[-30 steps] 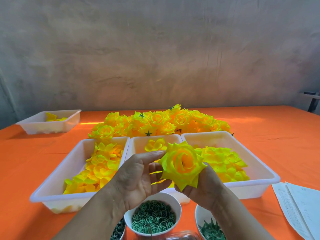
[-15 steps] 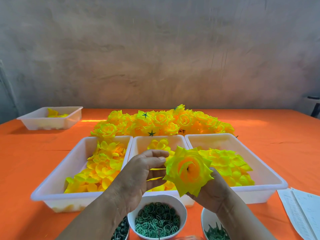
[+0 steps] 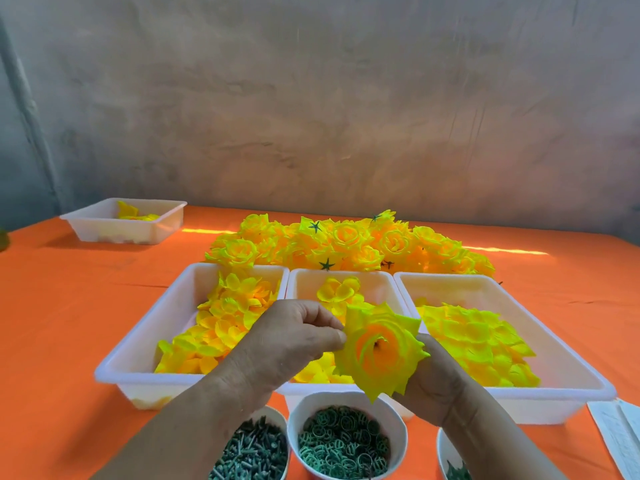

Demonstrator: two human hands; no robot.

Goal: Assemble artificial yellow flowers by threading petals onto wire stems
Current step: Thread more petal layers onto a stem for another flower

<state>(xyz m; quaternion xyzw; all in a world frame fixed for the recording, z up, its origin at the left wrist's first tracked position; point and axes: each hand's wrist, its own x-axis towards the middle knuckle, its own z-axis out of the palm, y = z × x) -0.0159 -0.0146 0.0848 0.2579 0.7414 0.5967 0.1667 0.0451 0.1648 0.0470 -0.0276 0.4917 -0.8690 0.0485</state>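
Your right hand [image 3: 433, 381] grips the bright yellow fabric flower with an orange centre [image 3: 379, 351] from below. Its fingertips and the flower's underside are hidden behind the petals. Your left hand [image 3: 294, 337] pinches the flower's left rim, fingers curled. The flower hangs above the near end of the middle white plastic tray [image 3: 343, 271]. The white bowls of green parts [image 3: 293, 427] are cut off by the lower edge, the white paper sheets [image 3: 613, 431] by the right. Bare orange surface [image 3: 69, 341] lies open on your left.
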